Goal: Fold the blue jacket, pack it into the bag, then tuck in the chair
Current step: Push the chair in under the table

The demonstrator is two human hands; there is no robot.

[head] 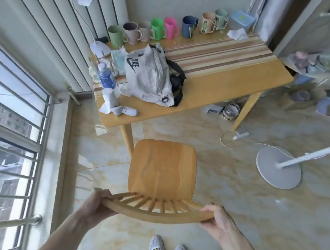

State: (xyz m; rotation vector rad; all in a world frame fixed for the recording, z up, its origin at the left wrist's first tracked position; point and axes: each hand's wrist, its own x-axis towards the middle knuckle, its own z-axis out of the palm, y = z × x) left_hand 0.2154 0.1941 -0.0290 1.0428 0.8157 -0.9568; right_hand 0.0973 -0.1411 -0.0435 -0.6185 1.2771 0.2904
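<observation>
A wooden chair (163, 169) stands on the floor in front of the table, its seat apart from the table's near edge. My left hand (97, 205) grips the left end of its curved backrest. My right hand (216, 217) grips the right end. A white bag (150, 77) with a black strap lies bulging and zipped on the wooden table (213, 93), left of middle. The blue jacket is not in sight.
Several coloured mugs (159, 29) line the table's far edge. A blue bottle (105, 76), tissues and a white lamp (100, 48) crowd its left side. A white fan base (278, 170) and cable lie on the floor right of the chair. A barred window (12, 130) is on the left.
</observation>
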